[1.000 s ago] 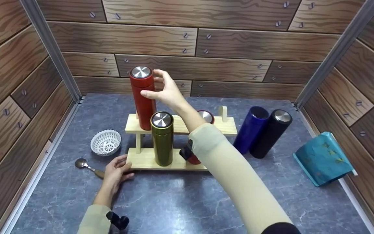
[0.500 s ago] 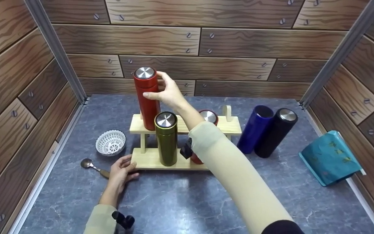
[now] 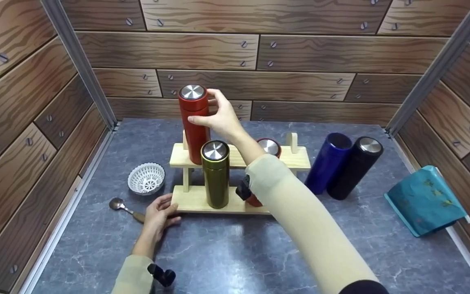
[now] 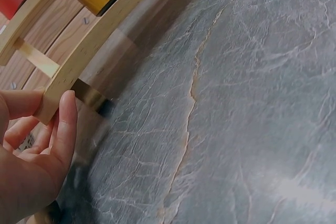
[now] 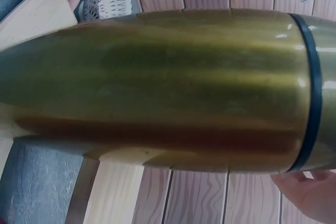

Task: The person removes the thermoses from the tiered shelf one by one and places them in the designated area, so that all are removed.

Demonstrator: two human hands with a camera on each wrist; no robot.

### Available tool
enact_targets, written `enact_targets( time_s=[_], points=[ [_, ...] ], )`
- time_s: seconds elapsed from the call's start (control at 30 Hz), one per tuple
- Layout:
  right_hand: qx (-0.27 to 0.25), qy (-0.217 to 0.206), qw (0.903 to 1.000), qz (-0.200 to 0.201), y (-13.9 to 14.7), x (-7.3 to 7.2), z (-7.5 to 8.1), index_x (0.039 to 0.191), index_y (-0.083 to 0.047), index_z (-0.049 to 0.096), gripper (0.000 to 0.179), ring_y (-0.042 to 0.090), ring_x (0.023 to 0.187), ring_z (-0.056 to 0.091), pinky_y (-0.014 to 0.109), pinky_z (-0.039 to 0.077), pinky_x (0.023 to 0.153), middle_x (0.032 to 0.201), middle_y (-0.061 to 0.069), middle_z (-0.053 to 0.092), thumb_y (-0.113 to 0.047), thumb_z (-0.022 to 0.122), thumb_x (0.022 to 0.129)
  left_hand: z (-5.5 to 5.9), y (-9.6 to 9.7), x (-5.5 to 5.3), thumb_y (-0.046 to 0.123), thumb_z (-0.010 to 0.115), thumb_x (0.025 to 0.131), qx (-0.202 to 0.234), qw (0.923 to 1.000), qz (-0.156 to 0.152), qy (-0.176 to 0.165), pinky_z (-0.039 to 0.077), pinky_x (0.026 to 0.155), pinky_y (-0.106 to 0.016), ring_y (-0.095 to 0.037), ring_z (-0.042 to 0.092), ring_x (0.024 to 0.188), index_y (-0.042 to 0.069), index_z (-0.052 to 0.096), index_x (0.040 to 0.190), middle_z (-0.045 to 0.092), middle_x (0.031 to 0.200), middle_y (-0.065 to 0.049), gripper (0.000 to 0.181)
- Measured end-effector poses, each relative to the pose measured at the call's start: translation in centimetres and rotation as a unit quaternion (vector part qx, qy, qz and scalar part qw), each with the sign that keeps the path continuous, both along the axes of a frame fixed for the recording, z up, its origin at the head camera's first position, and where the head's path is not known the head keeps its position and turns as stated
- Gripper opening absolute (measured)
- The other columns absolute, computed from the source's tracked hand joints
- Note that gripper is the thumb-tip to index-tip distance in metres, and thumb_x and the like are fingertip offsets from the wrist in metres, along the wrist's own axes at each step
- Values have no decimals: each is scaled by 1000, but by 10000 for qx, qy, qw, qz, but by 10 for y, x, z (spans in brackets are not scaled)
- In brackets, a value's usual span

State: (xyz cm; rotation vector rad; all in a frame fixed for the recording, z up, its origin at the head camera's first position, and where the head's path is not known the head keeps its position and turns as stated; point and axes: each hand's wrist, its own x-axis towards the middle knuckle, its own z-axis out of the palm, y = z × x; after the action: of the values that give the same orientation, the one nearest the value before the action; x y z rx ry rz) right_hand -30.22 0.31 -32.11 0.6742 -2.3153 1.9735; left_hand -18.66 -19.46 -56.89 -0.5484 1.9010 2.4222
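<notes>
A red thermos flask with a silver lid top stands at the left end of a wooden rack's upper shelf. My right hand holds its upper part from the right, thumb in front and fingers partly hidden behind. My left hand pinches the left front corner of the lower shelf; the left wrist view shows thumb and fingers on either side of the board. An olive-gold flask stands upright on the lower shelf and fills much of the right wrist view. Behind my right forearm, another red flask is mostly hidden.
Right of the rack stand a dark blue open-topped tumbler and a black flask. A teal pouch lies farther right. On the left are a white woven-pattern bowl and a spoon. Wood-patterned walls enclose the table.
The head view has swung left, so everything appears farther right. The right thumb reaches slightly farther across the red flask. The left hand keeps its place at the rack's corner.
</notes>
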Motion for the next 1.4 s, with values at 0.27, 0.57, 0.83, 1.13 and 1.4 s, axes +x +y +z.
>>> enact_targets(
  time_s=[0.27,0.57,0.83,1.13,1.4],
  points=[
    [315,226,9992,-67,-1,-8,-5,129,-14,48,72,24,97,57,32,50,80,106,8,58,-16,83,66,-1,0,-1,-3,63,84,18,10000,-35,12,57,59,-33,-17,59,81,-1,47,129,52,119,-19,47],
    [-8,126,9999,-57,3,-6,-7,124,-11,47,69,23,96,58,34,50,83,111,9,59,-12,84,65,-4,2,1,-4,63,83,62,10000,-58,52,57,59,-34,-18,58,81,-2,46,128,53,117,-19,48],
    [-318,-9,9994,-103,11,-2,9,125,-15,48,73,24,98,57,36,50,83,111,7,58,-12,86,63,-4,-2,-2,-5,63,83,-8,10000,-12,80,57,56,-32,-18,59,80,-2,49,126,55,114,-18,46],
    [-352,75,9991,-210,31,0,15,126,-13,48,74,26,97,58,37,51,82,112,9,58,-12,86,63,-4,-1,-1,-3,64,83,8,10000,-6,38,57,57,-33,-18,59,83,-2,48,127,53,118,-19,46],
    [-394,210,9980,-452,49,3,15,126,-13,48,74,28,98,56,37,50,82,112,11,58,-12,86,63,-4,-2,-1,-4,63,83,14,9999,19,101,57,56,-32,-18,59,83,-2,48,126,54,117,-20,45]
  ],
)
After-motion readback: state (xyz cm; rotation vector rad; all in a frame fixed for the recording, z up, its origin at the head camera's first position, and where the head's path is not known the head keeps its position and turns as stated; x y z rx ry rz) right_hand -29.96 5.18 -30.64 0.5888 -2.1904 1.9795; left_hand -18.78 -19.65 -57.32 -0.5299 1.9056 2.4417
